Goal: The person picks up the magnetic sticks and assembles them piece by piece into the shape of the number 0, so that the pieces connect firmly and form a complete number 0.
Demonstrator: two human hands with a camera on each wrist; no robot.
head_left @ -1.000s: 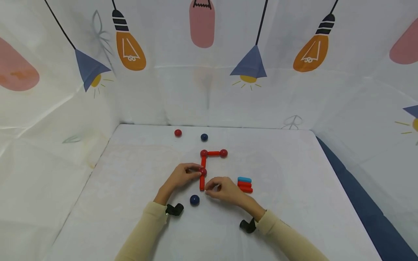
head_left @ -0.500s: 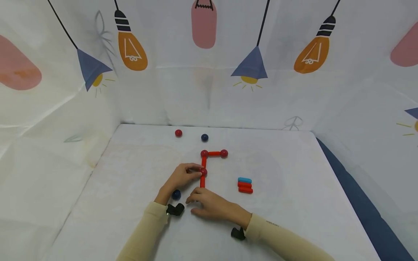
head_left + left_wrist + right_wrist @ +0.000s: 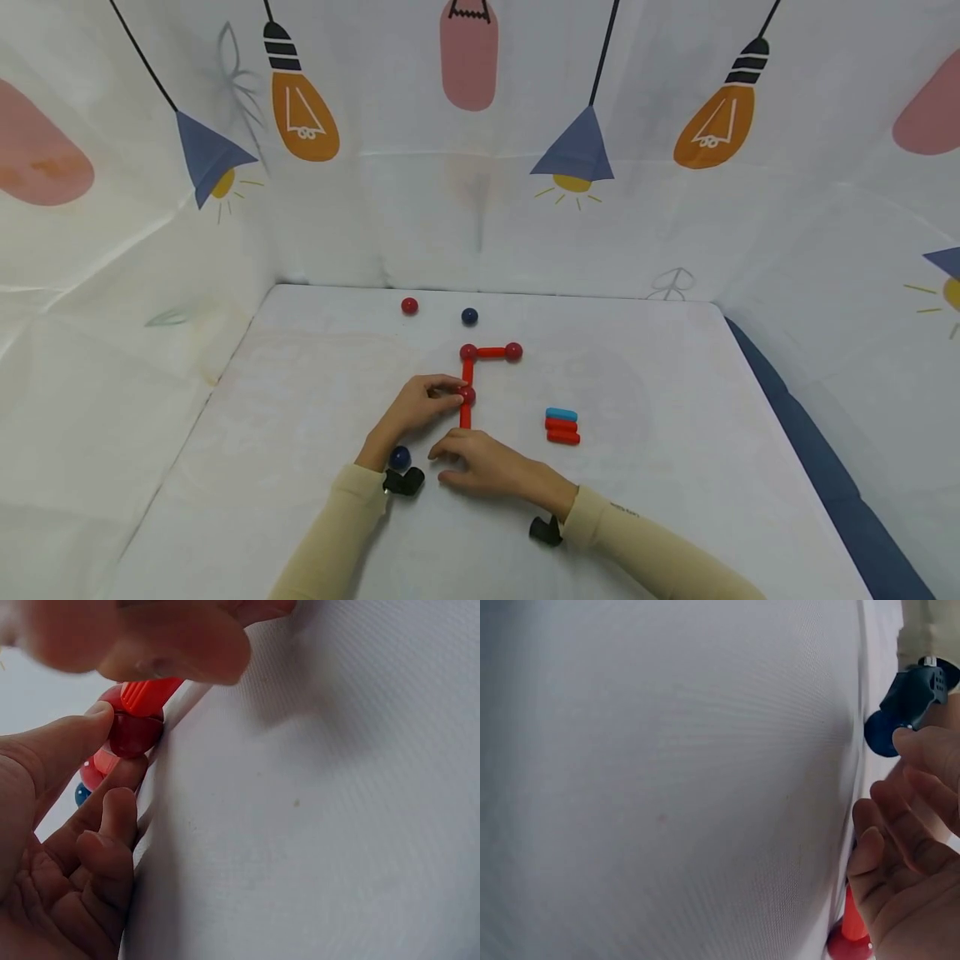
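My left hand (image 3: 420, 404) pinches a red ball (image 3: 468, 396) between thumb and forefinger, as the left wrist view also shows. This ball joins red sticks of a frame that runs up to a corner ball (image 3: 468, 352), then right along a red stick (image 3: 491, 353) to an end ball (image 3: 513, 352). My right hand (image 3: 480, 467) holds nothing; its loosely bent fingers cover the near end of the lower red stick (image 3: 466, 416). A dark blue ball (image 3: 400, 457) lies beside my left wrist, a small gap from the right fingertips in the head view.
One blue stick (image 3: 562, 413) and two red sticks (image 3: 562, 431) lie together right of the frame. Farther back are a red ball (image 3: 409, 306) and another dark blue ball (image 3: 469, 316). A printed cloth wall (image 3: 420, 225) stands behind the white table (image 3: 660, 400).
The near blue ball has rolled left to beside my left wrist. My right hand has moved down and left from beside the lower stick's end. My left hand keeps its grip.
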